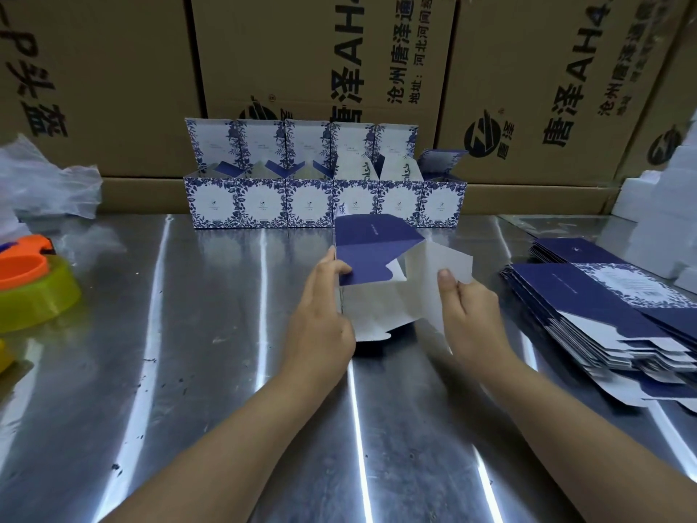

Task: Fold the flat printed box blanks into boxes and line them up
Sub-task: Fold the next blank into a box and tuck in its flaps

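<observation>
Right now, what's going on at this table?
A person is folding a half-opened box blank at the metal table. The left hand grips its left edge, thumb on the blue flap; the right hand pinches a white flap. Six folded boxes stand in a row at the back, lids open. A stack of flat blanks lies on the right.

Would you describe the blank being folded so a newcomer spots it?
On the steel table, before the row of floral boxes, the blank is held by left hand and right hand. Only it is half-open, navy flap over white insides.
</observation>
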